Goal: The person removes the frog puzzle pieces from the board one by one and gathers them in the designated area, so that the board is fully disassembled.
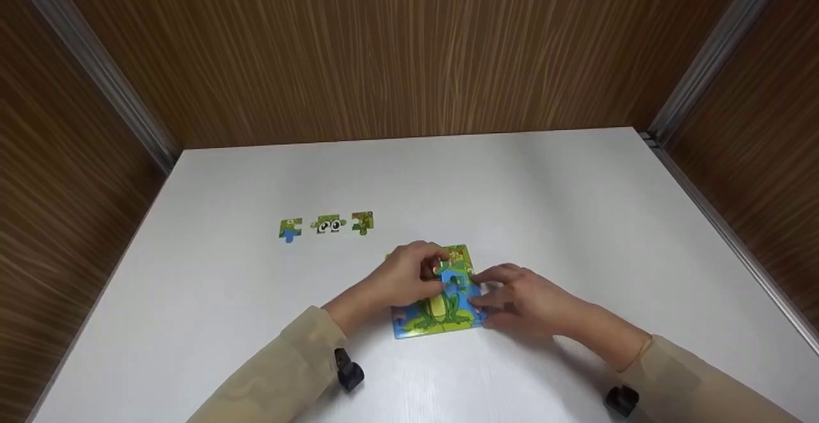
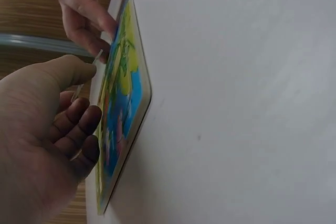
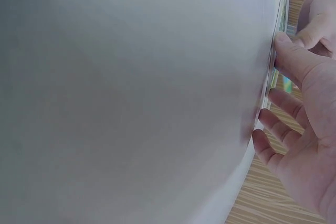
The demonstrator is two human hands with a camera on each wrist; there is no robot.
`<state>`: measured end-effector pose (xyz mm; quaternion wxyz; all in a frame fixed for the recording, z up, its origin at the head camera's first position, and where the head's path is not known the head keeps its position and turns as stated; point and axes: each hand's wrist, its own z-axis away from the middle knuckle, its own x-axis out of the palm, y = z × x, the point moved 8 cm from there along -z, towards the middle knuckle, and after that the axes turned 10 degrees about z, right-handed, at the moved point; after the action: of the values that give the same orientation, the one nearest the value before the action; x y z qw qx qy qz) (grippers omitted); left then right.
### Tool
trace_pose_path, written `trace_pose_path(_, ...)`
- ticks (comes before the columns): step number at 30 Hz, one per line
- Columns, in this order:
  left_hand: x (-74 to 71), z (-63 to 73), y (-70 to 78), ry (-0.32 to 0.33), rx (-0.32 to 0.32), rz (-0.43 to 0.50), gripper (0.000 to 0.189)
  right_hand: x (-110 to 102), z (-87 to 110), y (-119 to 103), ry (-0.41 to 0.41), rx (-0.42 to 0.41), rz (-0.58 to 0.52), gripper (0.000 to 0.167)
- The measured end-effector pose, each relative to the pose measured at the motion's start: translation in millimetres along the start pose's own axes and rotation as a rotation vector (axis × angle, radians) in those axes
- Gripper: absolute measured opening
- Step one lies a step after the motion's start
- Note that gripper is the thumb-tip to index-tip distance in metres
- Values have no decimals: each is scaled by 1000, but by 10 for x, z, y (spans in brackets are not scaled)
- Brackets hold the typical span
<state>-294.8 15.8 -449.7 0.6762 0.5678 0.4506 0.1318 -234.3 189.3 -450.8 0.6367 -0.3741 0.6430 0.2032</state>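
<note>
A jigsaw puzzle board (image 1: 441, 328) with a frog picture lies on the white table. My left hand (image 1: 404, 276) is over its upper left part and pinches a thin puzzle piece (image 2: 85, 77) between thumb and fingers. That piece is seen edge-on in the left wrist view, tilted just above the board. My right hand (image 1: 534, 301) touches the board's right edge with its fingers spread and thumb near the lower right corner. Part of the board is hidden under the left hand.
Beyond the board to the left lie three loose pieces in a row: a green and blue piece (image 1: 290, 230), a piece with two eyes (image 1: 329, 224) and a green piece (image 1: 363, 222). Wood-grain panels (image 1: 409, 52) enclose the white table (image 1: 192, 250) at the back and sides.
</note>
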Motion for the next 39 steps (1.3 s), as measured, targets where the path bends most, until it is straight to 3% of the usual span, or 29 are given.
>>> trace_pose_path(8,-484,127,-24,93,5,39,44,-19,20,9,7,8,10,40)
trace_pose_path(19,-1015,351,-289,179,-108,27,47,-5,29,28,-28,45,11,43)
trace_pose_path(25,-1137,444,-453,185,-134,40,47,-11,20,22,-16,46,10,41)
trace_pose_path(33,-1224,540,-673,196,-205,27,44,2,14,35,-37,68,3,42)
trace_pose_path(39,-1249,576,-775,199,-222,17,44,-4,31,26,-24,49,11,41)
